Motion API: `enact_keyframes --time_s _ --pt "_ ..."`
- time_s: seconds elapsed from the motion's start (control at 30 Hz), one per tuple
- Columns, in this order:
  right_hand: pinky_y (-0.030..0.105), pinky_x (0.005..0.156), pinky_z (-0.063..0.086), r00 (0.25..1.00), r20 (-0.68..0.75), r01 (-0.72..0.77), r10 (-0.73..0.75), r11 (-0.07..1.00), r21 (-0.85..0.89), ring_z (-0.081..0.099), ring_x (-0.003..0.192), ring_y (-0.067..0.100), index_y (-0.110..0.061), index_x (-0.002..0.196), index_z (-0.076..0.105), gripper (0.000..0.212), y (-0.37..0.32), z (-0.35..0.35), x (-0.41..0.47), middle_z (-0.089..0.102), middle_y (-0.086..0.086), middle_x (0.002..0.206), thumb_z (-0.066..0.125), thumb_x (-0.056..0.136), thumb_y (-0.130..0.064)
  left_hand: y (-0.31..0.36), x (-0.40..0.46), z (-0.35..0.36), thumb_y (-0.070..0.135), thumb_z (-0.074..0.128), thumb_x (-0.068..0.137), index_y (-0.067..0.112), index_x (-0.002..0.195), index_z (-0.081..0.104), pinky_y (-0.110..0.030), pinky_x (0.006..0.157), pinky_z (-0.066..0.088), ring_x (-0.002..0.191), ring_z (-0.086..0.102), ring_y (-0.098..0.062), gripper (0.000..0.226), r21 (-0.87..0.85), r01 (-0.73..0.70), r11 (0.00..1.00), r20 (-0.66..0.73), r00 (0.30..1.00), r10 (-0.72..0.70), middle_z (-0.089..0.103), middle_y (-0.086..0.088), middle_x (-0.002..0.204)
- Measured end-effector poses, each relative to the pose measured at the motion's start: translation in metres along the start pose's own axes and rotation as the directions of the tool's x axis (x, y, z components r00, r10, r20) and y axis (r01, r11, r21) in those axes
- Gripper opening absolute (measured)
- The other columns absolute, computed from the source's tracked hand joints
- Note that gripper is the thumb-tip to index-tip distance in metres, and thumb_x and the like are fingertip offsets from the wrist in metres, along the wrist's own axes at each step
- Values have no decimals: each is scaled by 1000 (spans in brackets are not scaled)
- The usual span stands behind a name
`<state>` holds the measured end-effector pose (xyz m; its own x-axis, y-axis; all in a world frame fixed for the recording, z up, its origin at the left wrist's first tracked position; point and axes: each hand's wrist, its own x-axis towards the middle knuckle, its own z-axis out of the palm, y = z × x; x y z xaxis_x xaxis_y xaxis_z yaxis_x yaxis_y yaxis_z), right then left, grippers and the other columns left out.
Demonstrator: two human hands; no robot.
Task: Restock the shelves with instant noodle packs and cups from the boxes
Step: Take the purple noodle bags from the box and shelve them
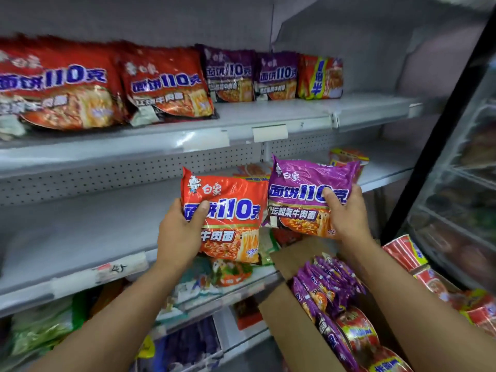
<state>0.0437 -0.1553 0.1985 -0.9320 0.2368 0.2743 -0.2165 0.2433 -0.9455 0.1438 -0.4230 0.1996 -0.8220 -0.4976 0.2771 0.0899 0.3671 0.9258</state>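
My left hand (180,233) grips an orange-red noodle pack (228,208) by its left side, thumb across the front. My right hand (349,212) grips a purple noodle pack (303,189) by its right side. Both packs are held upright in front of the middle shelf (80,232). Below my right arm a cardboard box (290,318) stands open, holding several purple packs (327,280) and red noodle bowls (357,331). On the top shelf (241,122) stand red packs (166,84), purple packs (252,73) and a yellow-red pack (320,76).
Red cups and packs (405,252) are piled at the lower right beside a glass-door freezer (456,183). More packs lie on the middle shelf behind the held ones, and green and blue goods (45,323) fill the lower shelves. White price-tag holders (269,132) line the shelf edges.
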Motion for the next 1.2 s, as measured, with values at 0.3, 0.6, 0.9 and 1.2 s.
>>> enact_keyframes --time_s 0.3,0.6,0.9,1.2 --pt "21 62 46 987 17 159 -158 986 -51 58 77 6 -19 111 39 26 -93 27 22 55 -4 100 53 95 -34 53 27 -63 37 55 93 18 106 54 -21 58 44 74 62 -6 23 -31 -87 996 -101 991 83 65 6 88" --pt "33 70 55 969 43 238 -243 966 98 66 89 20 -15 122 43 33 -147 68 93 62 3 108 52 96 -33 93 75 -82 38 54 94 24 111 54 -32 81 48 90 63 -12 23 -41 -147 988 -233 963 133 64 7 99" --pt "45 82 55 959 98 264 -267 963 46 65 95 28 -11 116 48 36 -172 130 223 63 11 111 51 95 -40 126 149 -51 40 52 95 22 105 52 -28 73 48 85 61 -12 21 -54 -154 987 -408 905 119 62 7 92" --pt "30 77 44 918 284 260 -278 961 98 61 96 27 -3 118 49 36 -166 206 305 62 11 109 50 98 -32 127 202 -34 54 51 90 23 110 52 -47 86 54 92 65 -21 37 12 -51 999 -508 860 50 65 -2 104"
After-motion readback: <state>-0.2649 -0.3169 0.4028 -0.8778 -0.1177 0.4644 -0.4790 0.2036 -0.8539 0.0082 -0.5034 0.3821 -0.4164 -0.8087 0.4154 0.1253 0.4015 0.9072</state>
